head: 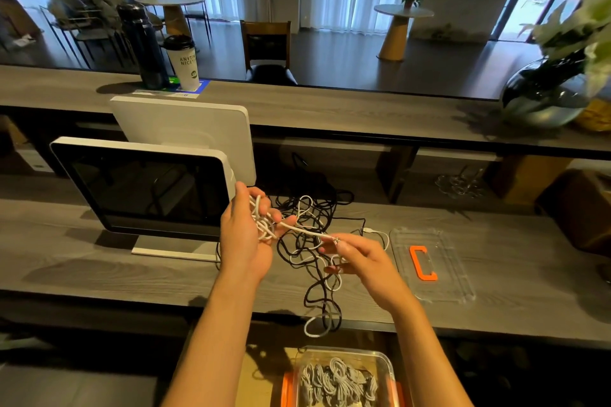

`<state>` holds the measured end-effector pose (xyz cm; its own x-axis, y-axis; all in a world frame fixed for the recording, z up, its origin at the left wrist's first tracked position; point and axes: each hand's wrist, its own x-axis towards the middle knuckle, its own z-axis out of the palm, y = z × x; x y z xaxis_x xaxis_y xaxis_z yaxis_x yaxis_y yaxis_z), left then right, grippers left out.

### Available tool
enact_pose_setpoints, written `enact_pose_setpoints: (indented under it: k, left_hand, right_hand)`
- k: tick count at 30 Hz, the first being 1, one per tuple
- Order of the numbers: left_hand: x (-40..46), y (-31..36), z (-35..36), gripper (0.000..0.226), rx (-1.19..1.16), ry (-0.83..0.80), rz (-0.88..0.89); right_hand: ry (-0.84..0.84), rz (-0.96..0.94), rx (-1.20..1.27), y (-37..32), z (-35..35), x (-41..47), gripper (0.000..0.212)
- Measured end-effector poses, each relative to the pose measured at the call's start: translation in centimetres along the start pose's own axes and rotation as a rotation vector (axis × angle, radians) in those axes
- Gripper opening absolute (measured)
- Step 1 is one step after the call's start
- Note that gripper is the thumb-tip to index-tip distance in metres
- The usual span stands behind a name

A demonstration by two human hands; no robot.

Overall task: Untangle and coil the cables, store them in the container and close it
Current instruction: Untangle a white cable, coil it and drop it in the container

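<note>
White cable [299,231]: we bunch loops in our left hand [246,231], right hand [358,256] pinching its plug. Risk: snagging black cable [317,287] beneath, tightening knots.

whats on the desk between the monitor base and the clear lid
In the head view, the tangle of black and white cables lies between the white monitor base and the clear plastic lid with an orange handle.

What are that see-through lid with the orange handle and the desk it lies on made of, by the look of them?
The lid looks like clear, glossy rigid plastic: the desk's grain shows through it and its ridges catch light. Its orange handle seems matte plastic. The desk looks like grey wood-grain laminate or veneer, a smooth satin finish; which one cannot be told.
</note>
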<state>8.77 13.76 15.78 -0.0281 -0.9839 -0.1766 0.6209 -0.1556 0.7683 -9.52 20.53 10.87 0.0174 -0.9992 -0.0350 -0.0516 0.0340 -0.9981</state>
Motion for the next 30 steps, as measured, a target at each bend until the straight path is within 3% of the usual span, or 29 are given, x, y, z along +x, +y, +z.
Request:
enact_pose_setpoints:
  k: [4,9,11,14,19,21,23,25,30]
  left_hand:
    - [0.4,-0.1,-0.5,0.038,0.192,0.082,0.073]
    - [0.4,-1.1,-0.5,0.033,0.803,0.143,0.215]
    - [0.9,-2.0,-0.5,0.037,1.105,0.083,0.230]
    - [0.9,-3.5,-0.1,0.049,1.411,-0.172,0.056]
    - [-0.9,-3.7,-0.6,0.069,1.229,-0.685,-0.375]
    - [-0.9,-3.4,-1.1,0.059,1.194,-0.896,-0.440]
    - [-0.6,-3.2,-1.4,0.032,1.173,-1.012,-0.459]
    - [-0.5,-3.1,-1.5,0.016,1.120,-1.015,-0.490]
    - [0.7,-2.4,-3.3,0.026,0.772,-0.718,-0.433]
  right_hand:
    - [0.069,0.016,-0.016,-0.3,0.2,0.0,0.029]
    - [0.103,-0.014,-0.029,-0.1,0.0,0.1,0.022]
    - [0.078,-0.025,0.005,-0.2,0.1,0.0,0.028]
    - [0.108,-0.012,0.082,-0.4,0.1,0.1,0.029]
    - [0.262,0.050,0.140,-0.4,-0.1,0.3,0.024]
    - [0.312,0.060,0.101,-0.2,-0.6,0.3,0.025]
    - [0.303,0.066,0.066,0.0,-0.7,0.3,0.022]
    - [0.250,0.077,0.068,0.2,-0.8,0.2,0.019]
    - [0.060,-0.005,-0.020,-0.9,-1.6,-0.6,0.012]
